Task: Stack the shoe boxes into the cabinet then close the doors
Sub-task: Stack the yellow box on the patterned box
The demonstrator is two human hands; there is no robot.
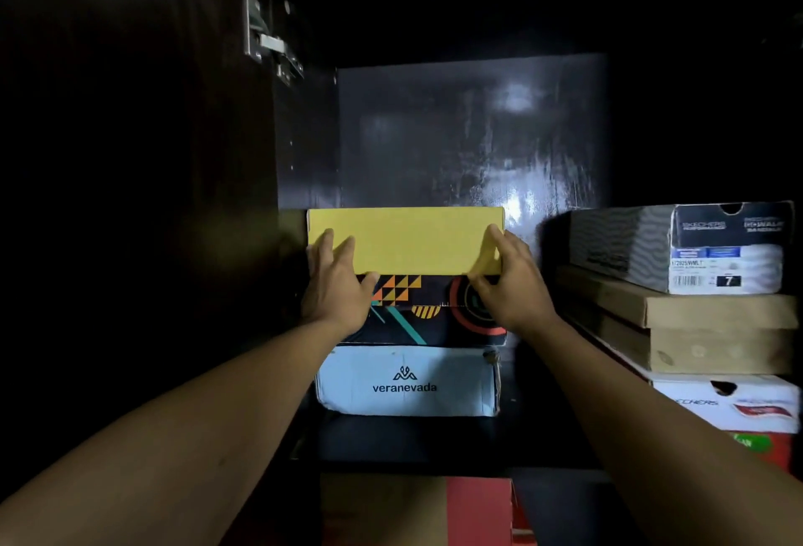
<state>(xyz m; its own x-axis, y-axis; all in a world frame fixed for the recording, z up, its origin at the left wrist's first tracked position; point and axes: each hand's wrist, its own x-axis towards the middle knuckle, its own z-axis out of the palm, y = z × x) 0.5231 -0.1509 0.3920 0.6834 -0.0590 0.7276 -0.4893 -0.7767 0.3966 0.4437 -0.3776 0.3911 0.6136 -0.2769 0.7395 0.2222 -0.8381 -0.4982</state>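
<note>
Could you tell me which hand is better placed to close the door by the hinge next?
Left, probably: the left hand holds the yellow box on the side nearest the hinge; the right hand is nearer the Skechers box.

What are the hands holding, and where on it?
The yellow box: the left hand grips its front left corner, the right hand its front right corner, thumbs at the lower edge.
</note>
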